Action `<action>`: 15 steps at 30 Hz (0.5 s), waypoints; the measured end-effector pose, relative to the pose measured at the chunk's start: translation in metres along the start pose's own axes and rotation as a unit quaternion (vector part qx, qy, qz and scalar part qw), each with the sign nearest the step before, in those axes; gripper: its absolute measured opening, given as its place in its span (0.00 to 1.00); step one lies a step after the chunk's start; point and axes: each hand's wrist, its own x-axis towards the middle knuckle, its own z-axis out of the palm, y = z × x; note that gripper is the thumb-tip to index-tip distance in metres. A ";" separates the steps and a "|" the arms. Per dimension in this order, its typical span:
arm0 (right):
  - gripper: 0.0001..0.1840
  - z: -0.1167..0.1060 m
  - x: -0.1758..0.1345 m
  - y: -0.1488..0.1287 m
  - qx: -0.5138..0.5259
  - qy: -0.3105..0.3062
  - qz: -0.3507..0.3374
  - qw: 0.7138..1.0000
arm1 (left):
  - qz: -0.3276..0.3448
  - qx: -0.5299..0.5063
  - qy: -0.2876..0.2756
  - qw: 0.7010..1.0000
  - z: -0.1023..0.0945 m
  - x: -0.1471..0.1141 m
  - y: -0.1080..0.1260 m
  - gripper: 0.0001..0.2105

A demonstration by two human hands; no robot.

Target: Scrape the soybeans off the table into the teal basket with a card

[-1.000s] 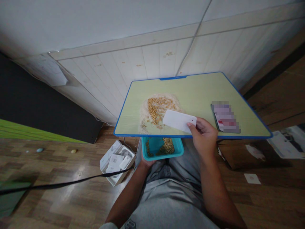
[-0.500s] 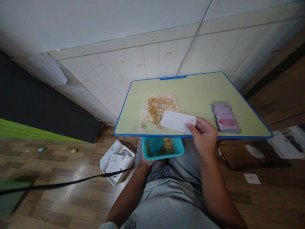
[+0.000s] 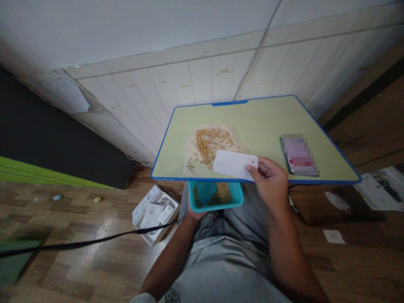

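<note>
1 phone [image 3: 299, 158] shares the table [image 3: 265, 118], which partly hides the tub [image 3: 217, 208].

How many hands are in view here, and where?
2: the right hand grips the white card over the table; the left hand supports the turquoise tray, mostly hidden beneath it.

Counter [image 3: 261, 122] over there, wall [image 3: 202, 71] behind. On it: beans [image 3: 203, 146] among grains [image 3: 191, 148], left; card [image 3: 234, 164] at their near right; phone [image 3: 299, 155] further right. Tub [image 3: 221, 208] below counter's front edge, more beans inside. Box [image 3: 154, 239] on floor [image 3: 104, 256], left of tub.
</note>
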 end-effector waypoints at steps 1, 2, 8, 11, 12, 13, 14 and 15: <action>0.14 -0.001 0.001 0.000 -0.006 0.014 -0.006 1.000 | -0.003 0.003 0.001 1.000 -0.001 -0.001 0.001 0.51; 0.14 -0.002 0.002 0.000 -0.011 0.028 -0.011 0.999 | -0.005 0.004 0.003 1.000 -0.001 -0.003 0.001 0.51; 0.13 -0.003 0.008 -0.003 -0.015 0.106 -0.045 0.993 | -0.006 -0.014 0.025 1.000 0.013 -0.009 0.006 0.57; 0.14 0.003 0.009 -0.004 -0.008 0.122 -0.050 0.991 | -0.010 -0.022 0.030 0.999 0.017 -0.009 0.006 0.59; 0.15 0.005 0.009 -0.005 -0.006 0.118 -0.048 0.992 | -0.012 -0.022 0.028 0.999 0.017 -0.009 0.006 0.58; 0.15 0.007 0.010 -0.005 -0.005 0.111 -0.046 0.993 | -0.013 -0.023 0.028 0.999 0.018 -0.009 0.006 0.57; 0.16 0.009 0.010 -0.004 -0.005 0.103 -0.043 0.994 | -0.013 -0.023 0.028 0.999 0.018 -0.008 0.005 0.57; 0.15 0.011 0.011 -0.004 -0.007 0.095 -0.040 0.995 | -0.013 -0.022 0.030 0.999 0.018 -0.008 0.005 0.57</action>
